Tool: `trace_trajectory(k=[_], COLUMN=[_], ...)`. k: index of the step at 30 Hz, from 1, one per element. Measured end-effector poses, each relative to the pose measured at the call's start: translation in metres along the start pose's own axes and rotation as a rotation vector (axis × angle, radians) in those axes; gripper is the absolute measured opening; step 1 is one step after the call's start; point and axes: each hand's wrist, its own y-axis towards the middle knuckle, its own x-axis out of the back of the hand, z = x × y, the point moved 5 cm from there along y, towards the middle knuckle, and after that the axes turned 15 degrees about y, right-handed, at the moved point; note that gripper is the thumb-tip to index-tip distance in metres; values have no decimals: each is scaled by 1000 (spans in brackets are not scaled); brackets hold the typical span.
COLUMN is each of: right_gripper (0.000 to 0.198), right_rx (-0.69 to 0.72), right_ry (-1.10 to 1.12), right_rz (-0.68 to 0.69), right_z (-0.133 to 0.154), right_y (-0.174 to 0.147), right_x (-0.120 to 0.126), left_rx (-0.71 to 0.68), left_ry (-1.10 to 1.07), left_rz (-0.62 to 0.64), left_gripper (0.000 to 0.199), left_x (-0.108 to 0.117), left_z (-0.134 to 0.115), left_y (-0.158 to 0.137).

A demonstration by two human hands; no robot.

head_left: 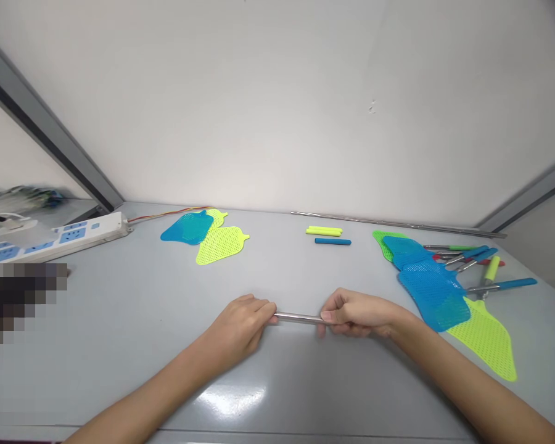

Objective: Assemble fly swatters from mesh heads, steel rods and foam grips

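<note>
A short silver metal rod (pixel 298 317) spans the gap between my two hands, just above the front of the grey table. My left hand (pixel 247 320) is closed around its left end, which the fingers hide. At the other end, my right hand (pixel 351 313) pinches the rod between thumb and fingers. Beyond the hands lie yellow handle sleeves (pixel 324 231) and a blue sleeve (pixel 333 242). Loose fly swatter heads rest at the left, one blue (pixel 185 228) and two yellow, the nearer yellow head (pixel 222 245) lying in front.
Fly swatters with blue heads (pixel 432 293) and a yellow-green head (pixel 488 339) are piled at the right, handles pointing right. Thin metal rods (pixel 388 223) lie along the back wall. A white power strip (pixel 87 231) is at the left, near a pixelated dark patch.
</note>
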Motion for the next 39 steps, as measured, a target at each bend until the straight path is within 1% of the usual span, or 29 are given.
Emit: trace_trajectory(k=[4,12,14,17,20,22,24,29,35,39], right_gripper=[26,27,28,32,34,36,37,37,36,39], right_rx=[-10,5,21,63,106,129,134,121,81,62], right_ry=[-3,-28,-17,58,121,103,57,-29,-91,-122], right_rz=[-2,-11,-18,-16,36,59,46,-35,-56,-56], right_z=[-1,1,2,5,8,10,12,16,17,16], right_y=[0,-2,-2,0,1,-1,-3,-9,-11,-12], right_x=[-3,-3,-5,-9,-14,-15,-13,-3,8,20], left_rx=[-2,6,21,79,125,125,118,140,156,183], left_ry=[-29,-97,-129,-186,-240,-275,-298,-315,-295,-281], left_rz=[13,37,44,50,56,62,69,102,122,97], left_gripper=[21,22,23,24,25,25,25,27,26,27], left_x=[0,-1,1,5,10,11,12,10,11,13], left_z=[-1,-3,1,14,27,30,30,27,30,37], left_y=[-2,-1,0,1,1,0,0,0,-1,-2])
